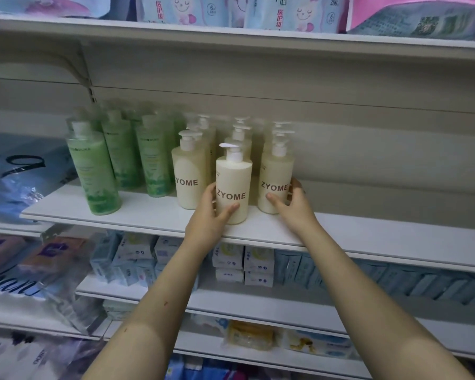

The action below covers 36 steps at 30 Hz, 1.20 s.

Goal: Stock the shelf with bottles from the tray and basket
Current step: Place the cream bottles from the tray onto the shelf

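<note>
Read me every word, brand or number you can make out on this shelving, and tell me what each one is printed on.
"ZYOME": middle cream bottle, gripped by the left hand.
"ZYOME": right cream bottle, gripped by the right hand.
"ZYOME": left cream bottle.
"医护级", "6", "280": top-shelf packs.
"ABC": lower-shelf boxes.
Green bottles: label too blurred to read.
Left banner: script cut off, unreadable.

"ZYOME" on cream pump bottles (233, 187)
</note>
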Motion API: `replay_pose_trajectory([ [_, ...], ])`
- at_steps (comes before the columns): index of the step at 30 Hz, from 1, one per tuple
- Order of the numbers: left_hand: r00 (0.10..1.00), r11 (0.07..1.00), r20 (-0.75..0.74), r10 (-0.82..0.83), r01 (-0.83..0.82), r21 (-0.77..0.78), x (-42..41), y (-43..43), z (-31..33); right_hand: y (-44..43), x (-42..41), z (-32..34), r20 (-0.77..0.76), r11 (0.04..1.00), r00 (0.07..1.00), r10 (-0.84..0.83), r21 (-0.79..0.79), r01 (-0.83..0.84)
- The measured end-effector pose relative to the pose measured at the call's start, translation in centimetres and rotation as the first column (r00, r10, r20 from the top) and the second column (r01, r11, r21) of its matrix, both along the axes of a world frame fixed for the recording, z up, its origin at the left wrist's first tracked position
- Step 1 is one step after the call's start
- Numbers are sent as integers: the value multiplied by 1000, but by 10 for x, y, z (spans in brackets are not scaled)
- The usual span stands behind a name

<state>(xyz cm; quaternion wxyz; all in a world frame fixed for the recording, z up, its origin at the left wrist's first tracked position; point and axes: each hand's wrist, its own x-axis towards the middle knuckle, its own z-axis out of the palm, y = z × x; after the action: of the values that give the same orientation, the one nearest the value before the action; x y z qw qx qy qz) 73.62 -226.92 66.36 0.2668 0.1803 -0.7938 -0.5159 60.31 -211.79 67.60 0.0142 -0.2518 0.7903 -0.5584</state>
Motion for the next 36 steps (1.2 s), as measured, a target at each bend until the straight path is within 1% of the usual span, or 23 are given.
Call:
replay_pose_trajectory([
  [3, 1000, 1000, 6, -3, 3, -4, -1, -2, -2, -5, -5, -2, -34, 999, 999, -23, 27, 24],
  [9, 1000, 1000, 19, 0, 1, -13, -2, -3, -4, -6, -5, -4, -70, 999, 997, -17, 48, 20],
  [14, 1000, 1000, 24, 8, -8, -18, 1, 0, -2, -6, -4, -3, -39, 998, 998, -39, 53, 41],
  [18, 1000, 1000, 17, 4, -4, 8, 6, 7, 8, 1, 6, 3, 33, 995, 998, -57, 87, 54],
  [21, 999, 997, -9, 48, -47, 61, 18, 22, 12, 19, 32, 10, 100, 996, 991, -93, 0, 93],
  [24, 992, 989, -68, 105, -96, 116, 42, 54, 11, 51, 74, 16, 105, 980, 988, -112, -155, 128],
  [26, 988, 979, -102, 115, -96, 180, 61, 82, 13, 78, 100, 19, 106, 958, 987, -120, -248, 143],
  [30, 988, 959, -147, 54, -10, 285, 92, 145, 22, 144, 137, 25, 137, 898, 981, -137, -401, 182],
  [33, 985, 957, -175, -9, 59, 284, 107, 187, 28, 193, 160, 26, 168, 866, 977, -134, -459, 198],
  [36, 980, 948, -182, -79, 130, 290, 117, 236, 28, 251, 179, 15, 209, 842, 965, -158, -482, 242],
])
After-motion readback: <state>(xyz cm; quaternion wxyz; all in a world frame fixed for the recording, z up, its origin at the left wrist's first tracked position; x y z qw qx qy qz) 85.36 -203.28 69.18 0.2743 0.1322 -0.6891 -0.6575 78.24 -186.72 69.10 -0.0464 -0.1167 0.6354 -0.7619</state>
